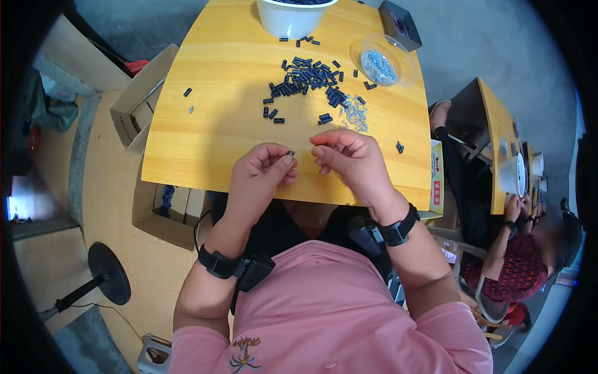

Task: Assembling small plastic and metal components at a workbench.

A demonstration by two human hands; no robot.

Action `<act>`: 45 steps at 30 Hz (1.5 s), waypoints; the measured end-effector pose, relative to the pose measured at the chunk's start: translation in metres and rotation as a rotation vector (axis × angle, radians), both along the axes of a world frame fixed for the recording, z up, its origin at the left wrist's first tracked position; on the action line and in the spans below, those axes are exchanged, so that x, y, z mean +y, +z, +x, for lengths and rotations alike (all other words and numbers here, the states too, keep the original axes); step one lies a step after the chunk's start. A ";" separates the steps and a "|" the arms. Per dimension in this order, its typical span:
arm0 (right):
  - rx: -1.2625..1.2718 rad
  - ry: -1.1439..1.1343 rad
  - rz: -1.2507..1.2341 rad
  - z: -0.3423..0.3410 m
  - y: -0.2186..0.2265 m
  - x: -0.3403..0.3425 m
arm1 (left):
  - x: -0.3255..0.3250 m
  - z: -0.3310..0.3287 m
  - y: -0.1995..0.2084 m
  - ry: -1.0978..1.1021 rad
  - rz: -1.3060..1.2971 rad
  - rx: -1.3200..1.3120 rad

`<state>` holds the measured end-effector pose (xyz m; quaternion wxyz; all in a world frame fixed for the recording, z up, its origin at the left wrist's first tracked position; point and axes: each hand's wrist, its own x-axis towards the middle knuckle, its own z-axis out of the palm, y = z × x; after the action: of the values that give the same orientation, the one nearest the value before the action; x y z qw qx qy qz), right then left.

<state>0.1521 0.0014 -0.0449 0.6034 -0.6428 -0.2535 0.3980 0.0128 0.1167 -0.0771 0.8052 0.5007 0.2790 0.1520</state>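
My left hand [265,177] is closed in a pinch above the table's near edge. Between its thumb and forefinger shows the end of a small black plastic piece [291,153]. Just to the right, my right hand [355,161] has its thumb and forefinger drawn together, and what they hold, if anything, is too small to make out. The two hands are a short gap apart. Beyond them lies a loose pile of short black plastic pieces [309,76]. Small silvery or clear parts [355,115] are scattered at the pile's right side.
On the wooden table [187,143] are a white tub [289,22] of dark pieces and a clear round dish [408,65] of shiny parts. A black bin [398,28] stands at the far right corner. Cardboard boxes [159,227] sit left. Another person [511,268] works at a table on the right.
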 end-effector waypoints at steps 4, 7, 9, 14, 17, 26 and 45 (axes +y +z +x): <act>0.061 -0.011 0.094 -0.006 -0.002 -0.004 | -0.007 0.000 0.011 -0.016 0.051 0.016; 0.004 -0.047 0.098 -0.009 0.002 -0.003 | -0.012 0.000 0.013 -0.022 0.074 -0.007; -0.031 -0.058 0.159 -0.011 0.002 -0.003 | -0.016 0.000 0.015 -0.018 0.067 -0.015; -0.020 -0.063 0.154 -0.016 0.002 -0.006 | -0.019 -0.001 0.018 -0.033 0.074 -0.032; -0.070 -0.076 0.129 -0.017 0.003 -0.006 | -0.020 -0.002 0.018 -0.044 0.084 -0.030; -0.143 -0.116 0.105 -0.022 0.008 -0.005 | -0.022 -0.003 0.018 -0.024 0.091 -0.038; -0.279 -0.185 0.143 -0.034 -0.008 -0.003 | -0.024 -0.002 0.020 0.010 0.173 0.010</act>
<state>0.1183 -0.0016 -0.0530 0.6407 -0.6678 -0.3021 0.2288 0.0104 0.0926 -0.0572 0.7567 0.5677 0.2715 0.1772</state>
